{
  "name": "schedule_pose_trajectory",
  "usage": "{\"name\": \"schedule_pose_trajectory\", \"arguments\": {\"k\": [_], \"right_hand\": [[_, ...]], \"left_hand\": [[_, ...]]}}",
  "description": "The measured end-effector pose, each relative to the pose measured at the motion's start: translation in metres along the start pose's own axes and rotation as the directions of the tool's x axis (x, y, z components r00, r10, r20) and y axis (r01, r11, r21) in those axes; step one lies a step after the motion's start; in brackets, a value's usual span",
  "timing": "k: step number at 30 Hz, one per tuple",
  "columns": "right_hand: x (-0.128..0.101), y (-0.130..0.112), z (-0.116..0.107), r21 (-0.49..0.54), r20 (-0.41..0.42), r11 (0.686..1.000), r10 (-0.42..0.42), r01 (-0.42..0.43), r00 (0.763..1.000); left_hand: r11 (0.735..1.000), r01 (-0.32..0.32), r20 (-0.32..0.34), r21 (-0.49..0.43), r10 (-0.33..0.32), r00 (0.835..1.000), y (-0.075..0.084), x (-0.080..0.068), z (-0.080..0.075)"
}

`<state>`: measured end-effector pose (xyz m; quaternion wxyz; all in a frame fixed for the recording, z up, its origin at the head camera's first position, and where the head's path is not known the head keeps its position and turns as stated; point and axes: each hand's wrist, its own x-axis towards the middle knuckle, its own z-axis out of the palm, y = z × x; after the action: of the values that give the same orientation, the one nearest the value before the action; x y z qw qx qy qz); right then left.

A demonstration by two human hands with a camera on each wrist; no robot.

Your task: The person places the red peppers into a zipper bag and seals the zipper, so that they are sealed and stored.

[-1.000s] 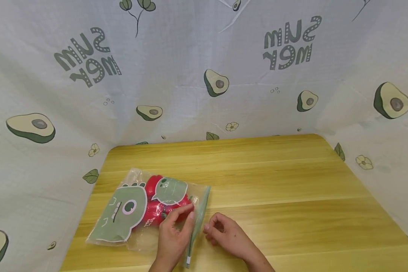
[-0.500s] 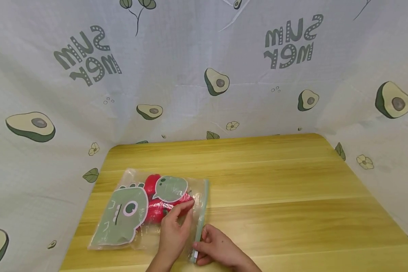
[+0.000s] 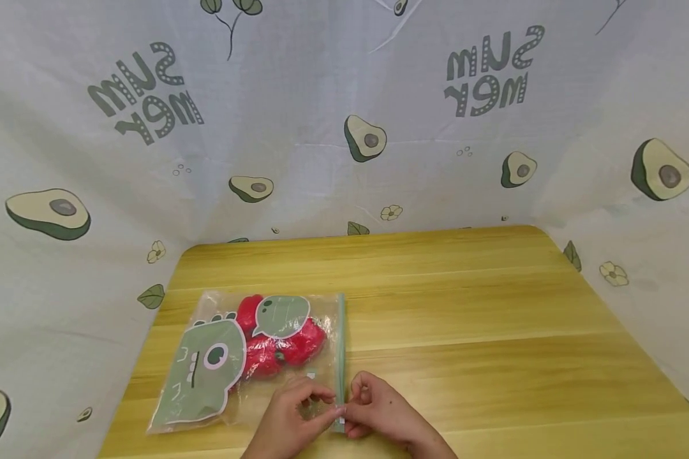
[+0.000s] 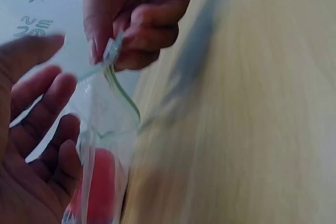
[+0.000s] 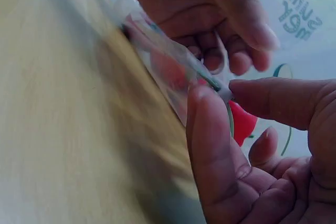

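Observation:
A clear slider zip bag (image 3: 203, 373) with a green cartoon dinosaur print lies on the table's left side. Glossy red pepper-like things (image 3: 262, 358) with green stems show through it. Its green zip strip (image 3: 340, 344) runs along the right edge. At the strip's near end, my right hand (image 3: 385, 411) pinches the whitish slider (image 5: 224, 94) between thumb and index finger. My left hand (image 3: 293, 417) hovers over the bag's near right corner, fingers loosely bent, thumb tip close to the slider. In the left wrist view, the left hand's thumb and fingers (image 4: 44, 98) are apart beside the zip strip.
The wooden table (image 3: 465, 331) extends to the right of the bag and behind it. A white cloth (image 3: 298, 115) printed with avocados hangs along the back and both sides.
The left hand has come off the red things and moved nearer to the zip's end. The right hand has come to the slider and pinches it. The bag has turned slightly, straightening its zip edge.

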<state>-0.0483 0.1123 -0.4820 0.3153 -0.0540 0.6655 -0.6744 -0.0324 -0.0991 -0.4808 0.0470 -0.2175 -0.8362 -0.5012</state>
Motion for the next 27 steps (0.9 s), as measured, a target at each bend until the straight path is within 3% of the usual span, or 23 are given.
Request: {"name": "schedule_pose_trajectory", "arguments": {"k": [3,5,8,13,19,23,27], "right_hand": [[0.000,-0.003,-0.002,0.009,0.011,1.000,0.002,-0.002,1.000],[0.001,-0.004,-0.002,0.022,0.013,1.000,0.014,-0.014,1.000],[0.001,-0.005,-0.001,0.039,0.015,0.999,0.017,-0.018,1.000],[0.001,-0.005,0.001,0.066,0.036,0.998,-0.004,0.002,0.999],[0.006,-0.009,0.002,0.107,0.017,0.994,0.010,-0.012,1.000],[0.011,-0.011,-0.001,0.111,-0.008,0.994,0.001,0.000,1.000],[0.017,-0.015,-0.007,0.054,-0.079,0.998,-0.037,0.041,0.996]], "left_hand": [[0.984,-0.165,0.055,0.067,0.161,0.985,-0.006,-0.003,-0.004],[0.957,-0.265,0.081,0.116,0.256,0.963,-0.008,-0.003,-0.006],[0.911,-0.359,0.099,0.200,0.346,0.933,-0.010,-0.002,-0.008],[0.859,-0.426,0.099,0.285,0.416,0.904,-0.011,0.000,-0.008],[0.809,-0.496,0.068,0.316,0.501,0.862,-0.012,0.003,-0.006],[0.810,-0.504,0.068,0.301,0.508,0.858,-0.011,0.005,-0.007],[0.832,-0.491,0.066,0.257,0.492,0.868,-0.010,0.005,-0.007]]}}
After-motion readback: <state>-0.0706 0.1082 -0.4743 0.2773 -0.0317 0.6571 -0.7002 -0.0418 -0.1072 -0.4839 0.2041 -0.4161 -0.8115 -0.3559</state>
